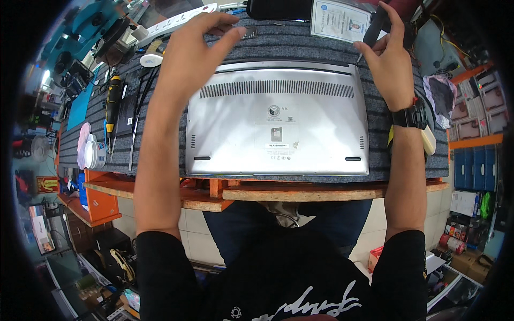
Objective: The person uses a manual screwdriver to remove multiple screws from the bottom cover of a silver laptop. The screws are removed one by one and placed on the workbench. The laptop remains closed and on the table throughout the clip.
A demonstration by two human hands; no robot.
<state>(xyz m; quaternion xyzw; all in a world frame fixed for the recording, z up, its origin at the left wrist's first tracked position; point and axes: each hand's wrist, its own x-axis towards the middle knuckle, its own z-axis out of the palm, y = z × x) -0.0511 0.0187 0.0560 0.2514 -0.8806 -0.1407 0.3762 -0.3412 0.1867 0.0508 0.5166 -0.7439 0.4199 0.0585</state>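
A silver laptop (pixel 230 120) lies bottom side up on the dark striped mat, its long vent grille toward the far side. My right hand (pixel 395 64) grips a black screwdriver (pixel 376 25) between fingers and thumb. The screwdriver's shaft points down at the laptop's far right corner; whether the tip sits in a screw is too small to tell. Beyond the laptop's far left corner, my left hand (pixel 195 56) is held with thumb and fingers apart. Its thumb is by a small dark plate (pixel 249 32) bearing tiny bright bits.
On the left lie a yellow-black screwdriver (pixel 113 101), long tweezers (pixel 134 136) and a white round tub (pixel 95 154). A white power strip (pixel 174 22) and a card (pixel 338 20) are at the back. The wooden table edge (pixel 321 191) runs close before me.
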